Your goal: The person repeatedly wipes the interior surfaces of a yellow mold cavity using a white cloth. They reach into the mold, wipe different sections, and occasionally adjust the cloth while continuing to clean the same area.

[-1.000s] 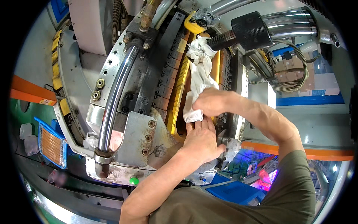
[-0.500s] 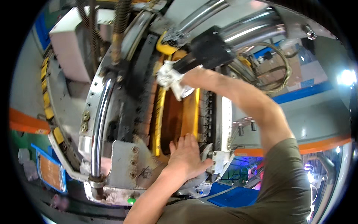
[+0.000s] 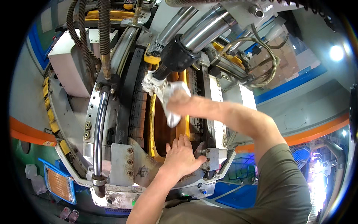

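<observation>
Two hands: right hand (image 3: 179, 101) clutching white rag (image 3: 164, 91); left hand (image 3: 182, 155) spread flat on yellow frame (image 3: 151, 123).

Off to my upper right, beyond the machine and behind the ribbed hoses, I see a stack of brown cardboard boxes (image 3: 294, 56), blurred by glare. Low at my left sits a slanted rectangular orange panel in a blue frame (image 3: 59, 183), perhaps a sign; I cannot tell more. I see no screens.
</observation>
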### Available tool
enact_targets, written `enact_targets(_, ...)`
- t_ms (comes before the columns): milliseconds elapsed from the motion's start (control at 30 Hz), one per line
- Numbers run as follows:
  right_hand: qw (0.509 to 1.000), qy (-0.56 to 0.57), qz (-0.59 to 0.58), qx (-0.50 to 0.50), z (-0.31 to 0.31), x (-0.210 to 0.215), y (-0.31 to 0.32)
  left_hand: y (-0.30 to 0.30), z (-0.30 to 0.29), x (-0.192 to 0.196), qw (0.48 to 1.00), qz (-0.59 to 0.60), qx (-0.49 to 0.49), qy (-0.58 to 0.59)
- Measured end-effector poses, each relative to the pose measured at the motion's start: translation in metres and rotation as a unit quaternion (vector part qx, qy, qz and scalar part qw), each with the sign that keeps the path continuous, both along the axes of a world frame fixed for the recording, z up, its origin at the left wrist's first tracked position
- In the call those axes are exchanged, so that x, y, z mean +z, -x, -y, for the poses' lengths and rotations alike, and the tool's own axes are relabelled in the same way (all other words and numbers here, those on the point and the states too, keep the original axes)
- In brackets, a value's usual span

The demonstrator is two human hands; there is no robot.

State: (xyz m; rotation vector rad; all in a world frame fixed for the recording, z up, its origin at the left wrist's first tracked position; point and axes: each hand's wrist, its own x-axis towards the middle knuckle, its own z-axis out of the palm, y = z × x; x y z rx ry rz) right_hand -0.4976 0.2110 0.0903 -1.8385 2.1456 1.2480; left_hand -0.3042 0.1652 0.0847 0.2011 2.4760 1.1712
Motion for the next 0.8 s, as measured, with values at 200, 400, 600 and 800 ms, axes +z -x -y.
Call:
enact_targets(200,0.992,0.085,-0.006,-0.090,-0.014,-0.014,0.055,-0.010,-0.025,-0.003,0.989,-0.111,0.050,0.081)
enact_targets(400,0.971,-0.042,0.179,-0.151,-0.005,-0.002,-0.027,-0.007,-0.018,-0.005,0.994,-0.069,0.058,0.059)
enact_targets(600,0.922,-0.012,0.317,-0.221,-0.001,0.013,-0.033,-0.009,-0.018,-0.002,0.995,-0.061,0.060,0.052)
enact_targets(800,0.994,0.084,0.018,-0.064,-0.018,-0.015,0.053,-0.015,-0.025,0.003,0.996,-0.047,0.043,0.063)
